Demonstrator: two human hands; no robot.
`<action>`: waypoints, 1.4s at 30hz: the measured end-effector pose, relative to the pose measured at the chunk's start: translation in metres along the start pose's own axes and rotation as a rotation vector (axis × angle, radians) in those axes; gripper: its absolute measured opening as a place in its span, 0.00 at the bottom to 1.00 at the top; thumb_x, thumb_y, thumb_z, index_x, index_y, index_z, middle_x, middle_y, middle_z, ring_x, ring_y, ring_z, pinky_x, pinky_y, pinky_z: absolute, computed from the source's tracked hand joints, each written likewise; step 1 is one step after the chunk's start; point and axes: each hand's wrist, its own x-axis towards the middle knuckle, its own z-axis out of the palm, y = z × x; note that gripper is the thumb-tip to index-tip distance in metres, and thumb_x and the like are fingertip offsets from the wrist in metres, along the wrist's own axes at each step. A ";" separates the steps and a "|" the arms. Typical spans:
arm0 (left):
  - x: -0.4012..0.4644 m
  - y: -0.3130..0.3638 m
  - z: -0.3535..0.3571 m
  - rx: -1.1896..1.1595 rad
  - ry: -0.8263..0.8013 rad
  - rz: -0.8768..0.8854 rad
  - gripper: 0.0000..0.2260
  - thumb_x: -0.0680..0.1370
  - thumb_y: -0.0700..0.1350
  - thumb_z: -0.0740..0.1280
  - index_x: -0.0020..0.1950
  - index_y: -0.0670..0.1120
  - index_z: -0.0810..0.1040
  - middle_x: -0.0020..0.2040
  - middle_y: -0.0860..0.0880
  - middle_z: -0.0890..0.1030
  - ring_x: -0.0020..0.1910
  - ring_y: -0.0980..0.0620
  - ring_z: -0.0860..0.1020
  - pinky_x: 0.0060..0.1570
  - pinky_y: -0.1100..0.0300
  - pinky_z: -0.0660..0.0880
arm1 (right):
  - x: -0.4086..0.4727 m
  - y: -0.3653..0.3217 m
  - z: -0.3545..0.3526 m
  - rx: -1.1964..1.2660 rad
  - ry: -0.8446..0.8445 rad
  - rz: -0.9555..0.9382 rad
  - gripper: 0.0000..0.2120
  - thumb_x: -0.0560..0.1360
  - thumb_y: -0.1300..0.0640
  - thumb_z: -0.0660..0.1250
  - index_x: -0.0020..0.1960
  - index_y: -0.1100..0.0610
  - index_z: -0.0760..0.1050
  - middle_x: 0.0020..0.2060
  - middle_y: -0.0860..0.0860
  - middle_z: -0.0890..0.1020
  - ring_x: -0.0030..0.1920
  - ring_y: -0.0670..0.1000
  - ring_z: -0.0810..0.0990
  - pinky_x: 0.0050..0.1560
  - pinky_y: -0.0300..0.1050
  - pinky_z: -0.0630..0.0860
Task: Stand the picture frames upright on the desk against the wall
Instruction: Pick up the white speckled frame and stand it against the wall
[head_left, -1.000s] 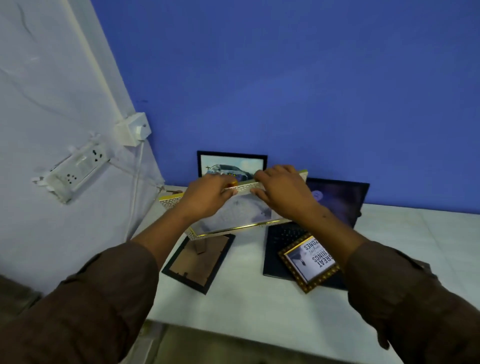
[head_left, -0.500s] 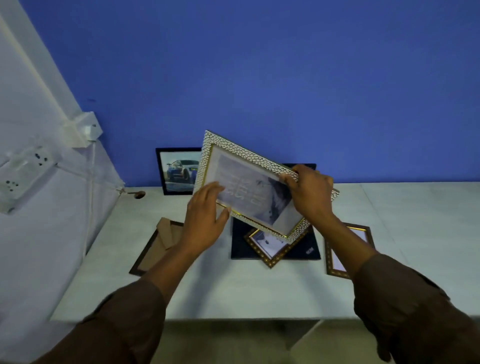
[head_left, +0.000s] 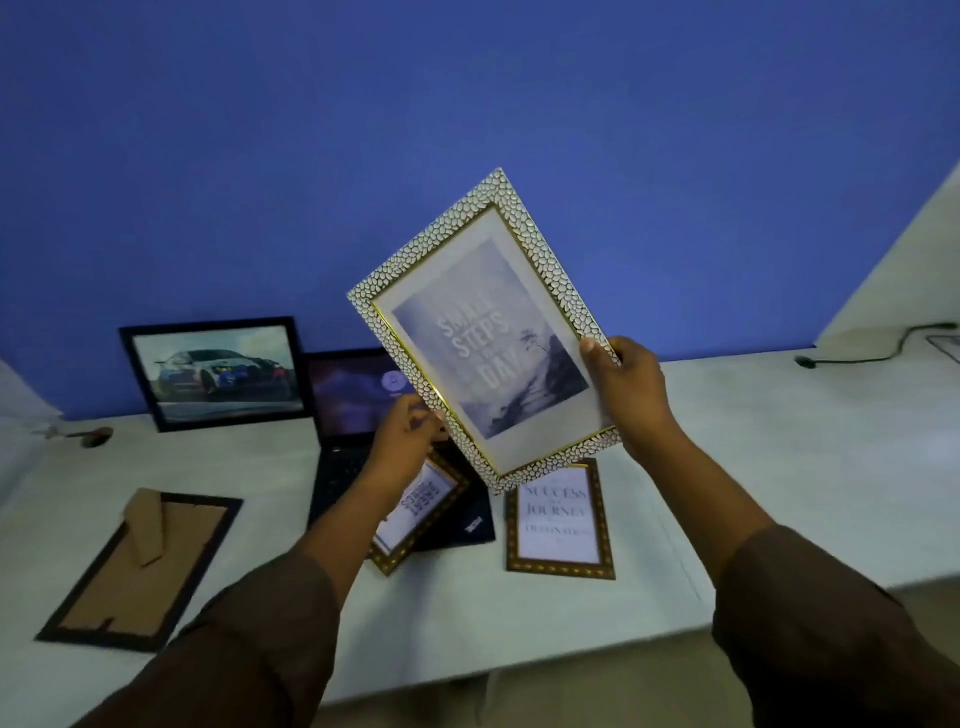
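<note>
A deep blue wall (head_left: 467, 130) backs a pale, whitish table (head_left: 779, 467) that runs across the view. Held up in the air above the table, in front of the wall, is a white pebble-textured picture frame with a thin gold inner edge (head_left: 485, 332), tilted so its top leans to the right; its print shows a misty grey scene with pale lettering. The right hand (head_left: 631, 395) grips the frame's right edge, thumb on the front and fingers wrapped behind. The left hand (head_left: 405, 441) is closed on the frame's lower left edge, fingers curled at the border.

Beneath the frame, a dark brown and gold frame with a "Success" text print (head_left: 561, 522) lies flat on the table. Just left of it, a smaller brown and gold frame (head_left: 415, 512) lies tilted across an open black laptop (head_left: 348, 410), partly hidden by the left forearm. Behind the laptop on the left, a black frame with a car photo (head_left: 218, 371) stands upright, leaning against the wall. At the near left, a black frame lying face down (head_left: 140, 569) shows its brown cardboard back and stand. A black cable (head_left: 878, 351) lies at the far right of the table.
</note>
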 end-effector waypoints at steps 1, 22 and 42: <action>0.005 0.001 0.010 0.021 -0.024 -0.019 0.08 0.81 0.39 0.65 0.59 0.40 0.75 0.52 0.42 0.83 0.48 0.45 0.84 0.51 0.53 0.76 | 0.007 0.007 -0.010 0.026 -0.009 0.024 0.23 0.77 0.34 0.62 0.51 0.53 0.78 0.45 0.52 0.85 0.44 0.56 0.85 0.47 0.61 0.84; 0.196 0.003 0.104 0.366 -0.038 0.064 0.03 0.77 0.41 0.70 0.50 0.45 0.79 0.47 0.42 0.84 0.49 0.41 0.83 0.53 0.41 0.81 | 0.185 0.127 -0.027 -0.389 -0.081 0.032 0.15 0.82 0.47 0.62 0.63 0.54 0.76 0.58 0.55 0.83 0.56 0.60 0.83 0.57 0.58 0.80; 0.313 -0.048 0.187 0.676 0.241 -0.146 0.06 0.79 0.40 0.67 0.55 0.41 0.80 0.49 0.42 0.85 0.50 0.42 0.83 0.53 0.47 0.80 | 0.373 0.247 0.030 -0.489 -0.445 -0.115 0.09 0.81 0.55 0.65 0.54 0.62 0.78 0.51 0.60 0.85 0.50 0.63 0.84 0.46 0.48 0.75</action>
